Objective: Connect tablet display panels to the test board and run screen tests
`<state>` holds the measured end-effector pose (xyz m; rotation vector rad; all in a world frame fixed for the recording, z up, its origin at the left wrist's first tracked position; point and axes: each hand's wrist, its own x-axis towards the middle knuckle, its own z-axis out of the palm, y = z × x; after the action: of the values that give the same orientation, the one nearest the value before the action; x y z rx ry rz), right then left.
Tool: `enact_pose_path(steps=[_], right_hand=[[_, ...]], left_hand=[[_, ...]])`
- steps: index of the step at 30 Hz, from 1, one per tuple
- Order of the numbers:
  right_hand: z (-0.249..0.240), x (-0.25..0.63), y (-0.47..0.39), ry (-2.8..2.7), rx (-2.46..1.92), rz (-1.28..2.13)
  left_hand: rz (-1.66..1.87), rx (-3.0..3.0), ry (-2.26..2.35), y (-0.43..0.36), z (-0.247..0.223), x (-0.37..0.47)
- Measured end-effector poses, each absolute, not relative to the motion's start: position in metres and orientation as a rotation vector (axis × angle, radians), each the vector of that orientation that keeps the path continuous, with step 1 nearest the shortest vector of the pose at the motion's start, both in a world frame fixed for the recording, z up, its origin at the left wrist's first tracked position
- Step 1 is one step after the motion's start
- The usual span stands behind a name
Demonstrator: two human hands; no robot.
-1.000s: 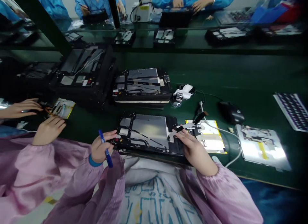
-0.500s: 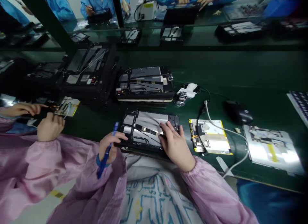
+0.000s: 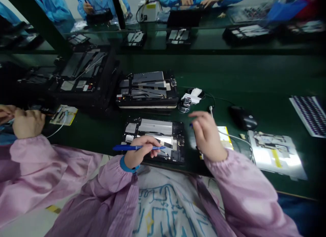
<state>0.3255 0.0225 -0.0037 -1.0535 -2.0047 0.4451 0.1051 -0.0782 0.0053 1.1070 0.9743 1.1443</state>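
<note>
A blue pen (image 3: 124, 147) lies across the fingers of my left hand (image 3: 140, 150), which is closed on it above the open electronic device (image 3: 155, 126). The pen points right, over the device's silver and black inner parts. My right hand (image 3: 208, 137) is raised to the right of the device, over the yellow-edged panel (image 3: 225, 138) and partly hiding it. Its fingers are curled, and a small dark blue piece (image 3: 191, 125) shows at their tips.
Stacked devices (image 3: 147, 89) stand behind, with a taller stack (image 3: 81, 74) at left. Cables, a black mouse (image 3: 243, 118), a metal plate (image 3: 278, 153) and a keyboard (image 3: 310, 113) lie at right. Another person's hand (image 3: 29, 123) is at far left.
My right hand has lifted off the device and moved right. My left hand has moved right over the device, and the pen has turned from steep to nearly level. The view has shifted slightly.
</note>
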Motion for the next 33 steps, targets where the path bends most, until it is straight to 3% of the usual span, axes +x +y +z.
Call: enact_pose_path(steps=[4,8,16,20,25,28,33], right_hand=[[-0.033,0.328,0.087,-2.069,-1.152,0.256],[-0.054,0.323,0.104,-2.225,-1.251,0.183],[-0.044,0.324,0.096,-2.025,-1.256,0.202],[-0.016,0.319,0.067,-1.927,-1.167,0.723],[0.003,0.313,0.006,-1.725,-1.054,1.529],[-0.001,0.311,-0.015,-1.527,-1.063,1.722],[-0.006,0.306,-0.026,-1.389,-1.102,1.749]], left_hand=[[0.856,1.321,1.144,-0.070,0.004,0.117],[0.781,1.594,1.189,-0.066,0.000,0.126],[0.726,1.789,1.140,-0.063,-0.009,0.127],[0.804,1.630,1.094,-0.065,-0.011,0.124],[1.187,1.117,1.004,-0.071,-0.014,0.119],[1.297,1.055,0.961,-0.072,-0.016,0.118],[1.261,1.119,0.940,-0.074,-0.016,0.119]])
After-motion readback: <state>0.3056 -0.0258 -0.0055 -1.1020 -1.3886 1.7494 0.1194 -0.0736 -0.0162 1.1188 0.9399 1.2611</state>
